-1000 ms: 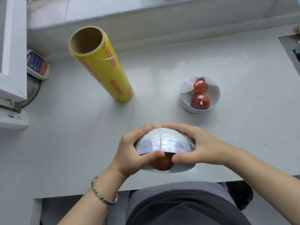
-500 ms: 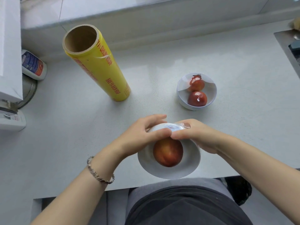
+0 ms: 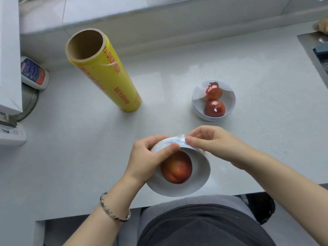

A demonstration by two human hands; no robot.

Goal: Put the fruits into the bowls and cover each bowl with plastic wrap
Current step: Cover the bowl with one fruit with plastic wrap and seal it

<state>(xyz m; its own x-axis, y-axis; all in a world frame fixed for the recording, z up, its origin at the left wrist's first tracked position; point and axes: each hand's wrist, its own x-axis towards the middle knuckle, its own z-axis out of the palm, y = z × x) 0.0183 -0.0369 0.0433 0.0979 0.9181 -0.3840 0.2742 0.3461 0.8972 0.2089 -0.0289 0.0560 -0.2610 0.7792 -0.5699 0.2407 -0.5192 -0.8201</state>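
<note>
A white bowl [image 3: 191,185] is tilted toward me at the counter's near edge, with one red-orange fruit [image 3: 176,166] inside under clear wrap. My left hand [image 3: 147,158] grips its far left rim, thumb pressed over the film. My right hand [image 3: 213,141] pinches the plastic wrap against the bowl's far outer wall. A second white bowl [image 3: 230,102] stands farther right, holding two red fruits [image 3: 213,108] under glossy film. The yellow plastic wrap roll [image 3: 106,75] stands upright at the back left.
A white bottle with a blue-red label [image 3: 33,73] lies at the far left beside a white appliance [image 3: 8,68]. A sink edge [image 3: 312,50] is at the far right. The counter's front edge runs just below the held bowl.
The bowl has turned from bottom-up to mouth toward me, showing the fruit. Both hands shifted to its far rim, and my right fingers now pinch the film there.
</note>
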